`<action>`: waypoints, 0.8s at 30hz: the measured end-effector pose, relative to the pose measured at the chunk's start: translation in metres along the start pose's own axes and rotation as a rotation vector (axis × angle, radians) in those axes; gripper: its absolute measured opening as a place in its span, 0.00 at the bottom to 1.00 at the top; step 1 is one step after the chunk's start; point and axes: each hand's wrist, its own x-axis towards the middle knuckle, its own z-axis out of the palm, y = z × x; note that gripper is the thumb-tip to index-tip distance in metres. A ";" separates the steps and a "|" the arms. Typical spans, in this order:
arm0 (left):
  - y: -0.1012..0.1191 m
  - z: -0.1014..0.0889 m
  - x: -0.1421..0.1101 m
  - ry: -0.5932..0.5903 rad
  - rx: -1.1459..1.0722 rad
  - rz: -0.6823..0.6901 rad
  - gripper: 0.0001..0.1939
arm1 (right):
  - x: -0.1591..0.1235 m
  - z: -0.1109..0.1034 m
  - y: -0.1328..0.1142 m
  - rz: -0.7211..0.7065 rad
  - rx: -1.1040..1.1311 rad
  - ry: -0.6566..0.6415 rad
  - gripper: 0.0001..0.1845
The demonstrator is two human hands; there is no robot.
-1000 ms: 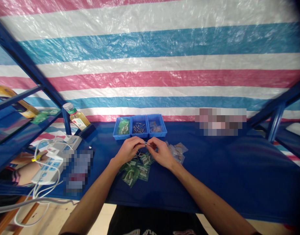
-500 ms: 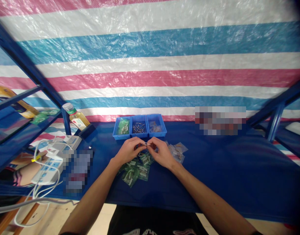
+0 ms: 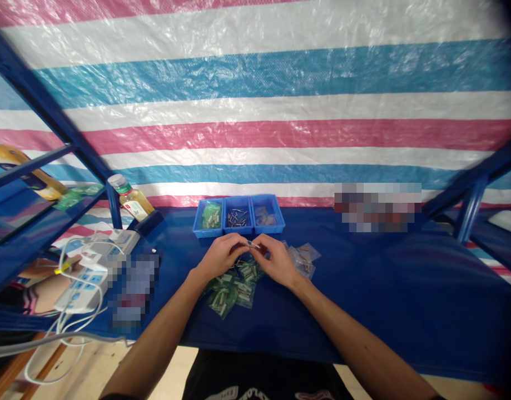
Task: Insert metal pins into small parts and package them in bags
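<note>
My left hand and my right hand meet just in front of the bins, fingertips pinched together. Between them is a small slim metal piece, too small to name exactly; both hands grip it. Below the hands lie several green plastic bags holding short metal parts, with a few loose metal pins partly hidden by the fingers. Clear plastic bags with small brownish parts lie beside my right hand.
Behind the hands stand three joined blue bins: the left bin with a green bag, the middle bin with metal pins, the right bin with clear bags. Leftward are a bottle, power strips with cables, and another person's arm.
The small metal piece shows more between my fingertips and lies aslant. Both hands stay almost in place; the bags and bins have not moved.
</note>
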 end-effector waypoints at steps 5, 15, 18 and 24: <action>0.000 -0.002 0.000 0.002 0.020 0.005 0.09 | 0.000 -0.001 -0.001 -0.009 0.007 0.008 0.08; -0.003 0.000 0.000 0.002 0.021 0.022 0.06 | 0.000 0.003 0.002 0.041 -0.002 -0.008 0.02; -0.003 0.000 0.000 0.012 0.018 0.020 0.06 | 0.000 0.003 0.004 0.044 -0.017 -0.002 0.02; -0.001 -0.001 0.000 0.020 0.022 0.000 0.08 | 0.000 0.002 0.004 0.011 -0.025 -0.026 0.04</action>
